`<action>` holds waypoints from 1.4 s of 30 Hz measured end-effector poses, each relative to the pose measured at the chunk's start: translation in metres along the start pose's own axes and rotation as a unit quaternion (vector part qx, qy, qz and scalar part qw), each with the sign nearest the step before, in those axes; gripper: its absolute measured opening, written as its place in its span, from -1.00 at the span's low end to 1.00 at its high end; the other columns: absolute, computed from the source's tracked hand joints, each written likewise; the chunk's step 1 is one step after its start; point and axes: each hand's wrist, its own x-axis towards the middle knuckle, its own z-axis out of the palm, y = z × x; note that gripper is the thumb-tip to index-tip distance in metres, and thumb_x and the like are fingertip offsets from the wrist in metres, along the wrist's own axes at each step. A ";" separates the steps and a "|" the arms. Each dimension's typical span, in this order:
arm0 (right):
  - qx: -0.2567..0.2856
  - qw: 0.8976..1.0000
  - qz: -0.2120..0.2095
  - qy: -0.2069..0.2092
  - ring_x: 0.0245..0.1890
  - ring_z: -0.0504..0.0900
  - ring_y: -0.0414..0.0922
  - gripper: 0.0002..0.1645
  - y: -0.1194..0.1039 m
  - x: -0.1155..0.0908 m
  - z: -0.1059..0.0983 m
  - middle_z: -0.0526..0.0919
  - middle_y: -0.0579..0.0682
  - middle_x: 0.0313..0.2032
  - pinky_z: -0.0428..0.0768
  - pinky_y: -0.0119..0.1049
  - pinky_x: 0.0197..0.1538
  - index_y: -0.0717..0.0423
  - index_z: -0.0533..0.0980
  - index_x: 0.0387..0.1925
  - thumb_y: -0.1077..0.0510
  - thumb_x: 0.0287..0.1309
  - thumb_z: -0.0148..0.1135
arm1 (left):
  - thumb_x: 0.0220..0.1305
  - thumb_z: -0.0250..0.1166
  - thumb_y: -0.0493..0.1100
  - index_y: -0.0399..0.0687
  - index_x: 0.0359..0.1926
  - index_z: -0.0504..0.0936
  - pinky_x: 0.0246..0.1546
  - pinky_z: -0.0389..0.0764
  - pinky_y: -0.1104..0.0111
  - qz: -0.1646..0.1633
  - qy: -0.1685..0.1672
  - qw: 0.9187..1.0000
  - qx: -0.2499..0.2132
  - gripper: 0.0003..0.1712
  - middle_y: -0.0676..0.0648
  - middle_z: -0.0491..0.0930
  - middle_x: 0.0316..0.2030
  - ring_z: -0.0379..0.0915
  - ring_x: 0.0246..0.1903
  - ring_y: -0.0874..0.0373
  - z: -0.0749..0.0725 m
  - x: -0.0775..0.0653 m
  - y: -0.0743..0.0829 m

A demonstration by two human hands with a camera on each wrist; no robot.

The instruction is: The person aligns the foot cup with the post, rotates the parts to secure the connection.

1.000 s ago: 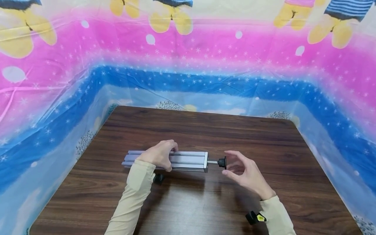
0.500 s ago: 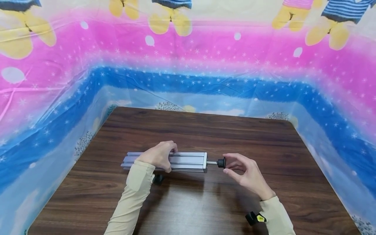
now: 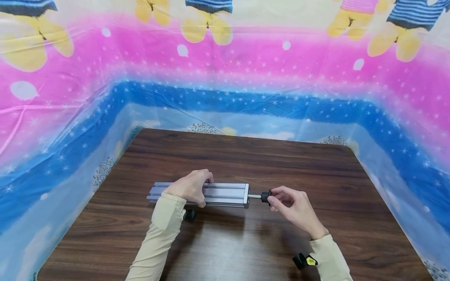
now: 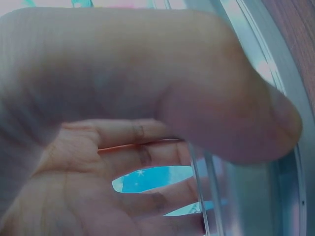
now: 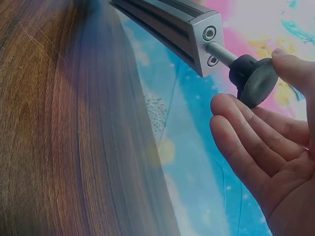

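In the head view a silver aluminium extrusion [image 3: 225, 191] with grooved sides lies crosswise over the table. My left hand [image 3: 190, 187] grips it from above near its middle. The left wrist view has the thumb bent over one side of the extrusion [image 4: 251, 196] and the fingers at the other. From the right end plate, which carries two bolts, sticks out the threaded stud of a black levelling foot [image 5: 258, 83]. My right hand [image 3: 295, 205] pinches the foot's round base between thumb and fingers, the thumb at its rim in the right wrist view.
The dark wood-grain table [image 3: 281, 164] lies under both hands. A patterned pink and blue cloth [image 3: 246, 58] hangs round its back and sides. Black wrist straps [image 3: 300, 260] show by the sleeves.
The fingers and thumb of my right hand have come in from around the levelling foot and now pinch it. My left hand and the extrusion keep their place.
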 end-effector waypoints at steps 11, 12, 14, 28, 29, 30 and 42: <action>-0.003 1.000 -0.011 -0.018 -0.22 0.74 -0.24 -0.43 0.000 -0.003 -0.005 0.72 -0.03 -0.09 0.71 -0.25 -0.18 -0.12 0.48 0.25 0.16 0.22 0.41 | -0.30 0.55 -0.40 -0.17 -0.07 0.58 -0.18 0.56 0.21 0.008 0.009 1.000 0.006 -0.37 -0.06 0.54 -0.15 0.42 -0.21 0.07 -0.003 0.001 0.003; -0.001 1.000 -0.019 -0.018 -0.20 0.74 -0.23 -0.38 0.000 -0.004 -0.005 0.71 -0.04 -0.07 0.71 -0.25 -0.16 -0.14 0.47 0.26 0.18 0.19 0.44 | -0.31 0.55 -0.40 -0.17 -0.07 0.58 -0.18 0.56 0.21 0.008 0.009 1.000 0.007 -0.37 -0.06 0.54 -0.16 0.42 -0.21 0.07 -0.003 0.001 0.003; 0.003 0.999 -0.036 -0.017 -0.21 0.73 -0.21 -0.36 -0.002 -0.003 -0.006 0.72 -0.05 -0.11 0.71 -0.23 -0.16 -0.12 0.48 0.26 0.22 0.16 0.46 | -0.31 0.54 -0.41 -0.17 -0.07 0.59 -0.17 0.56 0.21 0.007 0.008 1.000 0.007 -0.37 -0.06 0.54 -0.15 0.42 -0.20 0.07 -0.004 0.002 0.003; -0.023 0.999 -0.042 0.019 -0.34 0.72 -0.27 -0.64 0.001 0.004 -0.005 0.76 -0.16 -0.29 0.68 -0.34 -0.20 0.01 0.62 0.05 0.19 0.21 0.42 | -0.30 0.56 -0.41 -0.18 -0.05 0.58 -0.16 0.57 0.22 0.005 0.011 1.000 0.009 -0.36 -0.06 0.55 -0.15 0.42 -0.21 0.08 -0.009 0.004 0.004; -0.021 0.999 -0.036 0.021 -0.36 0.72 -0.27 -0.67 0.002 0.004 -0.004 0.76 -0.16 -0.31 0.68 -0.34 -0.22 0.00 0.63 0.03 0.19 0.22 0.41 | -0.29 0.56 -0.41 -0.18 -0.06 0.58 -0.16 0.57 0.22 0.005 0.012 1.000 0.008 -0.37 -0.06 0.54 -0.16 0.42 -0.21 0.08 -0.008 0.004 0.003; -0.017 0.999 -0.029 0.022 -0.38 0.72 -0.27 -0.70 0.002 0.004 -0.003 0.76 -0.15 -0.33 0.68 -0.34 -0.23 0.01 0.63 0.01 0.18 0.23 0.40 | -0.29 0.56 -0.41 -0.18 -0.06 0.58 -0.16 0.57 0.21 0.005 0.013 1.000 0.007 -0.37 -0.06 0.54 -0.16 0.42 -0.20 0.08 -0.007 0.004 0.003; -0.008 1.000 0.017 0.000 -0.38 0.74 -0.26 -0.77 0.001 0.002 0.000 0.77 -0.11 -0.30 0.67 -0.34 -0.23 -0.01 0.62 0.00 0.09 0.34 0.30 | -0.32 0.56 -0.42 -0.18 -0.10 0.58 -0.20 0.56 0.22 0.008 0.017 1.000 0.000 -0.39 -0.06 0.53 -0.18 0.40 -0.23 0.08 -0.001 0.000 0.000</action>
